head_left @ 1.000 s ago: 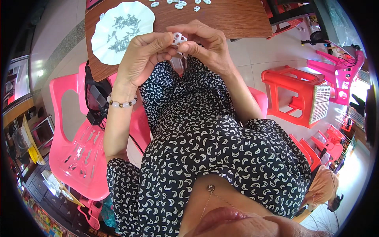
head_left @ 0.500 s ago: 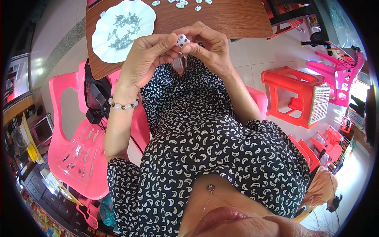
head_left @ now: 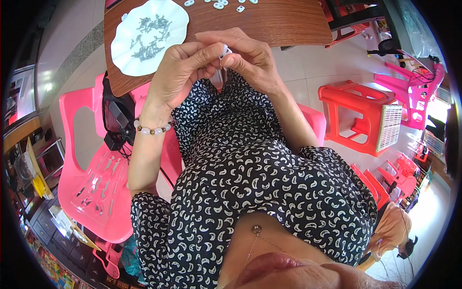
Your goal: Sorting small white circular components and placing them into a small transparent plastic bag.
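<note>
Pinching a small white piece with holes between left thumb and fingers; left hand sits just right of the scalloped white plate. Right hand farther right of plate, thumb tip at the piece's edge, other fingers curled behind; can't tell whether it grips too. Piece itself: right of plate, held up. Grey pins scattered on plate. More white pieces on brown table, right of plate.
</note>
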A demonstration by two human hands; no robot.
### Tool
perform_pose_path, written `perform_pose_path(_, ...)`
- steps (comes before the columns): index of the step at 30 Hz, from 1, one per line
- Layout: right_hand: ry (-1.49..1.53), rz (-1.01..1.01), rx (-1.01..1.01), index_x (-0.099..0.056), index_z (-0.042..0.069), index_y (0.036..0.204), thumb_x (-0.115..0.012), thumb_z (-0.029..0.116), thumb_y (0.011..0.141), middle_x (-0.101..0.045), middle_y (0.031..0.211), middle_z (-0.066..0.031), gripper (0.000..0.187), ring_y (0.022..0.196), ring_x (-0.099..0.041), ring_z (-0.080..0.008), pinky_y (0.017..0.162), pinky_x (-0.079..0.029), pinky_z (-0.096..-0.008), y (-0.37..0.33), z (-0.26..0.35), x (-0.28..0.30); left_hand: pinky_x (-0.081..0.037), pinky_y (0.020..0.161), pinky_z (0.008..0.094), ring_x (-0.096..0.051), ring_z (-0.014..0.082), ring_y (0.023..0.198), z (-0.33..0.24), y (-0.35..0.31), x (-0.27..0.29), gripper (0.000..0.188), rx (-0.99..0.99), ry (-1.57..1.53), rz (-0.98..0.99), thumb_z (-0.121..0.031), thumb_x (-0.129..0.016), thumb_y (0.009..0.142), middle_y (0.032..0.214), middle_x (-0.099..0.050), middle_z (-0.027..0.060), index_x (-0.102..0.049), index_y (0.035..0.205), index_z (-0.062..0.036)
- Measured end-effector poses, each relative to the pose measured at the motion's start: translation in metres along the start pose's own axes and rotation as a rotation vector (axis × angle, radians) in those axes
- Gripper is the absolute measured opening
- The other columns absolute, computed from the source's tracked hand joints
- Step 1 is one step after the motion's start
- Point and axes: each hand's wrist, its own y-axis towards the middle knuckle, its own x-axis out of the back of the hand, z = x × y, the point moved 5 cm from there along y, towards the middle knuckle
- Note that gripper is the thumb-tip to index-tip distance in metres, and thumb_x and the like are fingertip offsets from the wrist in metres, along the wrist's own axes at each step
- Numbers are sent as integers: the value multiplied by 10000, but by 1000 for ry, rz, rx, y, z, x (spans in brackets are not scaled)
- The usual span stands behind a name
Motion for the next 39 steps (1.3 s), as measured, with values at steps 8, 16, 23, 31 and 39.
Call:
perform_pose_path(8, 27, -20, 25, -673, 88, 1191, -629, 281, 926, -651, 847, -39, 331, 663, -568, -58, 502, -474, -185, -2, -1, -3, -469, 616, 194, -569, 64, 660, 4, -1, -2, 222, -7, -42, -21, -191, -715, 878, 758, -642, 12, -711, 943, 22)
perform_pose_path(16, 66, -23, -49, -676, 47, 1163, -629, 304, 921, -665, 960, -71, 356, 823, -588, -95, 647, -487, -226, -7, 1, -3, -470, 602, 196, -565, 60, 651, 4, -5, -8, 217, -15, -89, -13, -170, -711, 878, 769, -645, 13, -711, 965, 29)
perform_pose_path(23, 93, -91, -20, -685, 55, 1155, -630, 269, 927, -661, 761, -16, 317, 540, -518, -36, 446, -423, -183, -8, 1, -7, -471, 593, 231, -538, 60, 651, 0, -9, -13, 212, -24, -124, -27, -150, -703, 880, 783, -644, 12, -709, 990, 31)
perform_pose_path(31, 173, -134, -39, -670, 10, 1152, -591, 301, 956, -673, 855, -34, 360, 663, -583, -51, 572, -463, -191, -12, 2, -13, -460, 592, 236, -519, 57, 640, 4, -10, -18, 171, -12, -138, -52, -176, -707, 880, 761, -631, -4, -726, 949, -20)
perform_pose_path(39, 223, 8, -97, -605, -6, 1220, -533, 372, 978, -663, 1172, -98, 454, 987, -635, -134, 838, -522, -272, -1, -22, -6, -473, 646, 205, -587, 69, 713, 12, 1, 0, 259, -32, -113, -118, -247, -685, 905, 821, -678, 24, -711, 961, 5)
